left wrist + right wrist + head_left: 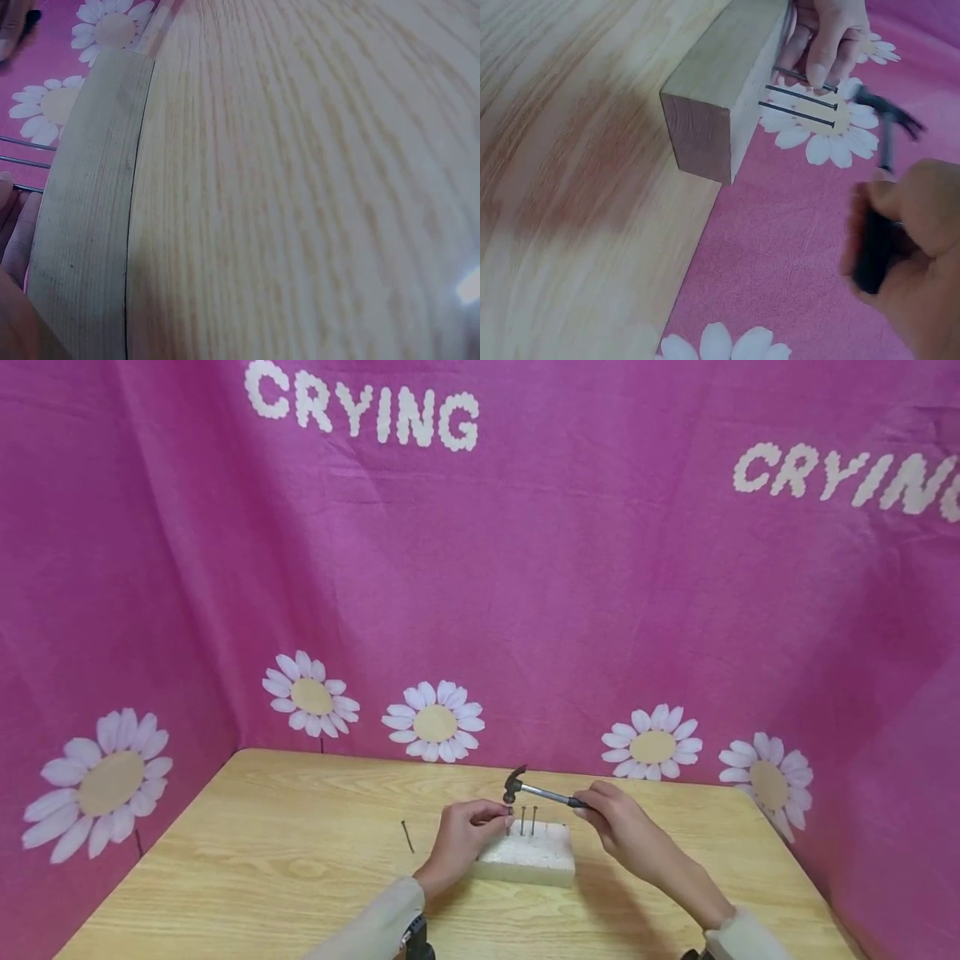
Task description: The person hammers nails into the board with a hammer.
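On the table lies a pale wooden block (525,860) with two nails (534,821) standing upright in its top. To their left my left hand (463,839) pinches a third nail (802,78) between thumb and fingers, its lower end at the block. My right hand (630,831) grips a claw hammer (551,794) by its black handle. In the head view the hammer head is just above the pinched nail; whether they touch I cannot tell. The right wrist view shows the right hand (907,240) blurred round the handle. Only some left fingers (22,232) appear in the left wrist view.
A loose nail (407,837) lies on the wooden table (300,843) to the left of the left hand. Behind the table hangs a pink cloth (525,610) with white daisies and lettering, and it also covers both sides.
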Demonstrator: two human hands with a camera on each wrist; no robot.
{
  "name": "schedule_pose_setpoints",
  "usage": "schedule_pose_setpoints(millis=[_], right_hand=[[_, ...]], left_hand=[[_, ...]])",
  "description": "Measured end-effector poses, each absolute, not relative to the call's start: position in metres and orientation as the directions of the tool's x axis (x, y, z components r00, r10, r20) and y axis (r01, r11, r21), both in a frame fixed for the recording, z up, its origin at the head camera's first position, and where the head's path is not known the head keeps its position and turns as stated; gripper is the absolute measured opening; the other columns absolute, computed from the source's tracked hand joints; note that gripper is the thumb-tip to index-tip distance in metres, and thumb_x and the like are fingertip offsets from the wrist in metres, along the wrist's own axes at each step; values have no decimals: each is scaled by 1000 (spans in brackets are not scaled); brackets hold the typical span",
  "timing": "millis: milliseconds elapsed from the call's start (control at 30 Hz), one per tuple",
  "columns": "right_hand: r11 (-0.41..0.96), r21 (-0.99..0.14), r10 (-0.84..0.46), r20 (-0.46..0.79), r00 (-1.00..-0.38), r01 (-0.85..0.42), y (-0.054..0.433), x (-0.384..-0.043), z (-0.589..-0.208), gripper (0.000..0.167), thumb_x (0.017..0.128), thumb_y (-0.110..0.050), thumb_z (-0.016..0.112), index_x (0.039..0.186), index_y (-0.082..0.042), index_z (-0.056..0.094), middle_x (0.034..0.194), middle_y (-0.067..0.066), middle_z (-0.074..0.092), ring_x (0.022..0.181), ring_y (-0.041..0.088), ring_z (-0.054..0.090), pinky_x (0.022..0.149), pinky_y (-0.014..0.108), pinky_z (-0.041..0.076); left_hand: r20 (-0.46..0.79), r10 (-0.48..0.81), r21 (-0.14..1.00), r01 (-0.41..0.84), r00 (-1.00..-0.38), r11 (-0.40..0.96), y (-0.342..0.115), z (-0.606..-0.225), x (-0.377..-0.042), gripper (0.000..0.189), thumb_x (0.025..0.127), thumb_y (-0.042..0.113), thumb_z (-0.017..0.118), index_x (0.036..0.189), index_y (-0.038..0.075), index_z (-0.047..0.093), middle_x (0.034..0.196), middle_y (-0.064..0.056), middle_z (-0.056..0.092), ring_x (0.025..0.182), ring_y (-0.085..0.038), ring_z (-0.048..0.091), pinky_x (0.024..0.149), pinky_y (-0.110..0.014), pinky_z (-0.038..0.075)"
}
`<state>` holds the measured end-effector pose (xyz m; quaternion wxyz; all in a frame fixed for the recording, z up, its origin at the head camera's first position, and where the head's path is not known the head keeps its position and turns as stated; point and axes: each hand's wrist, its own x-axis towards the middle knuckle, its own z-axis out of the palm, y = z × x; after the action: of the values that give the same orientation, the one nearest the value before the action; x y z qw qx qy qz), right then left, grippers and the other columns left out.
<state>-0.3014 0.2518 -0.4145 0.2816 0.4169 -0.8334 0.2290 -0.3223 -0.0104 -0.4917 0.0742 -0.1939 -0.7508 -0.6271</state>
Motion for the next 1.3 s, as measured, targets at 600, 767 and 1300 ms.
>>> schedule_pose_setpoints(millis=[600,767,1300], right_hand=[[582,-157,-582,605,-544,-798,248,-300,-410,15,90,10,73,93,-5,71,80,-8,54,73,1,45,60,20,45],[586,-216,-545,608,-577,-781,249,-298,-410,11,93,7,71,97,-3,73,81,-6,57,74,1,47,60,20,46],[568,-202,-568,606,-557,-798,249,-294,-413,16,90,11,73,93,-5,71,80,-7,55,73,0,45,60,20,44]], left_hand=[[370,187,908,396,-910,134,-10,-491,-322,15,94,11,79,103,-1,80,98,-9,81,90,-19,76,82,-18,57],[359,198,914,387,-912,124,-9,-494,-321,18,95,12,79,105,-2,79,100,-9,81,91,-18,76,82,-18,57],[383,215,900,415,-898,135,-10,-495,-322,15,94,9,78,104,-2,79,99,-9,81,90,-17,76,82,-18,57]])
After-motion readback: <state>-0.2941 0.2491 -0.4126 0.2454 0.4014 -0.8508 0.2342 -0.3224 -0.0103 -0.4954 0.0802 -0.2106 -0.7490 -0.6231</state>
